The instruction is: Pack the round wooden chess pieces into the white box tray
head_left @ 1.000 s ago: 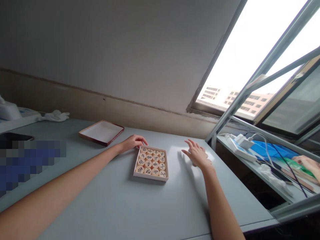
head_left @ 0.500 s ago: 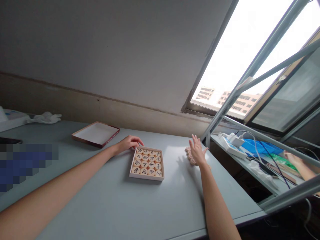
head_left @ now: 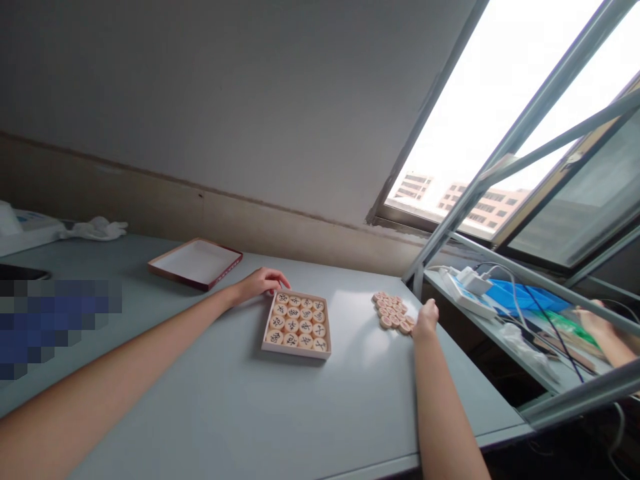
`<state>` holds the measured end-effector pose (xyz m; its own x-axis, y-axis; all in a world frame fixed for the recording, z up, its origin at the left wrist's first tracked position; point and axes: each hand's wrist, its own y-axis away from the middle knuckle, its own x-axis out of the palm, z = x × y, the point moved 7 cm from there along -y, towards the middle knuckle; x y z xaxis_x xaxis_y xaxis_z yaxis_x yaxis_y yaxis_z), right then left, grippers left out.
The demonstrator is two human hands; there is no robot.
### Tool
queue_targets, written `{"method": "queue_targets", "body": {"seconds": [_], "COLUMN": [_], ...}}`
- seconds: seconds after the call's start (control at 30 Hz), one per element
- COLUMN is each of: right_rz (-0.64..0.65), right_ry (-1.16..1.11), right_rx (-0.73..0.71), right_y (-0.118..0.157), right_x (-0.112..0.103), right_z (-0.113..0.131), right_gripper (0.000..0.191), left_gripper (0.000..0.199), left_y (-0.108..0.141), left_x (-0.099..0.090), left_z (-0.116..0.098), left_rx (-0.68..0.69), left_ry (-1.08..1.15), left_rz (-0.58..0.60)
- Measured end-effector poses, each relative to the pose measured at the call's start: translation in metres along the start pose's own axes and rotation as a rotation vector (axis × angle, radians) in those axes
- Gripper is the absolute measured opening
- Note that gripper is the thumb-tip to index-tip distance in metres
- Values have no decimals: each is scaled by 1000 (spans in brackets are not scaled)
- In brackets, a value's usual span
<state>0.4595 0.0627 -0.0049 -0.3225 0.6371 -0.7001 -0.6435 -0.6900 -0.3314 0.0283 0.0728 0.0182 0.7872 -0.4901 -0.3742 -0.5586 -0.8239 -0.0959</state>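
A shallow open box on the table holds rows of round wooden xiangqi pieces with dark characters. My left hand rests at the box's back left corner, its fingers loosely bent and apart, seemingly touching the rim. Farther right, a flat cluster of xiangqi pieces with reddish characters lies on the tabletop. At the right end of this cluster is my right hand, its fingers curled closed. Whatever is inside those fingers, if anything, is hidden.
The box lid, white inside, lies behind my left forearm. A metal frame rises at the table's right edge. Beyond it, another person's hand is over a second table with a power strip and cables. Crumpled white plastic lies far left.
My right hand has moved right and toward me off the loose pieces, uncovering them, and has gone from spread to closed. My left hand stays at the box corner. The view has shifted slightly.
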Motion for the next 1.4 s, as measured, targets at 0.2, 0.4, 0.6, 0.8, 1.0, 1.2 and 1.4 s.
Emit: {"method": "queue_targets", "body": {"seconds": [0.2,0.4,0.6,0.8,1.0,1.2,1.4], "right_rz": [-39,-3,54,58,37,172,287], "right_ry": [-161,-210,-202,-203,-211,-102,95], "right_rx": [222,252,211,191,55,-136,-181], "right_y": [-1,-1,-1,0,10,26,36], "right_x": [-2,-1,4,3,-3,2,8], "right_z": [-13,-14,-10,-4,19,47,53], "right_gripper": [56,56,52,55,61,54,50], "left_gripper": [27,27,28,29,28,29,29], "left_y": [1,1,1,0,-2,-2,-4], "left_x": [0,0,0,0,-1,-2,-2], "left_z": [-1,0,-1,1,4,7,11], "left_rx": [-8,-11,-10,-15,-5,-19,-2], "left_ry": [8,9,5,19,-23,-21,-9], "left_rz": [2,-3,-5,2,-2,6,13]}}
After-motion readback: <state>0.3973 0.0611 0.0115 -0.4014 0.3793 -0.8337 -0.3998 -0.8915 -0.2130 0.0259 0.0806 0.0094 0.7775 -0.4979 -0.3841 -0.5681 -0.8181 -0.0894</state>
